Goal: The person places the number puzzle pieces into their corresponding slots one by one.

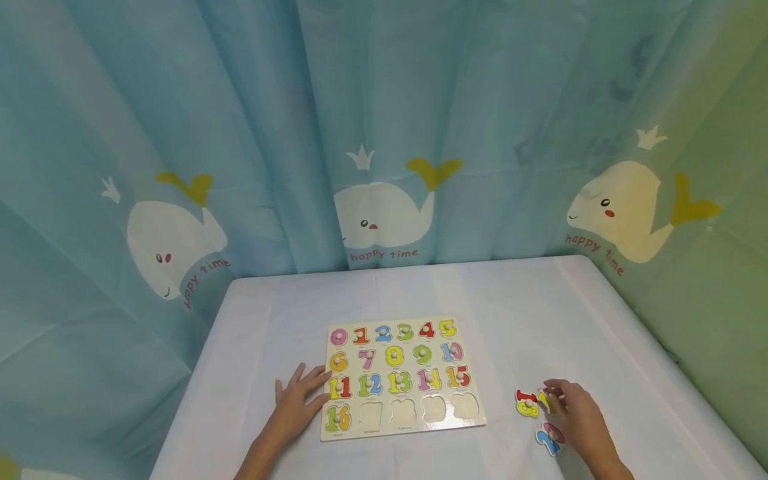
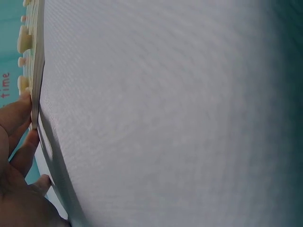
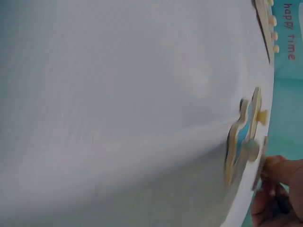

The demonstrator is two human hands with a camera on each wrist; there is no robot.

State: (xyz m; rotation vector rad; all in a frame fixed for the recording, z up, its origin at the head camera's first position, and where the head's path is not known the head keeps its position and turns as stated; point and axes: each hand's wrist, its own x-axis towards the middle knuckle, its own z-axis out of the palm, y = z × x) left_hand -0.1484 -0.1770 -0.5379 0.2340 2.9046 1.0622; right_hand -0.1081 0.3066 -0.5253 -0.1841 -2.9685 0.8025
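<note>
A wooden number puzzle board (image 1: 390, 431) lies on the table with knobbed number pieces in its upper rows and a 16 piece (image 1: 338, 419) at lower left. My left hand (image 1: 296, 405) rests at the board's left edge, fingers spread and fingertips touching it. At the right, my right hand (image 1: 577, 413) pinches a yellow number piece (image 1: 543, 399), partly hidden by the fingers. Beside it lies a red and yellow 18 piece (image 1: 527, 404); nearer me is a blue and pink number piece (image 1: 549, 439). In the right wrist view the fingertips meet a thin piece edge (image 3: 259, 163).
Recessed outlines (image 1: 403, 411) of pale wood run along the board's bottom row. A white cloth (image 1: 288, 300) covers the table. Behind it hangs a blue curtain (image 1: 384, 100) printed with whales, and a green one (image 1: 714, 300) hangs at the right.
</note>
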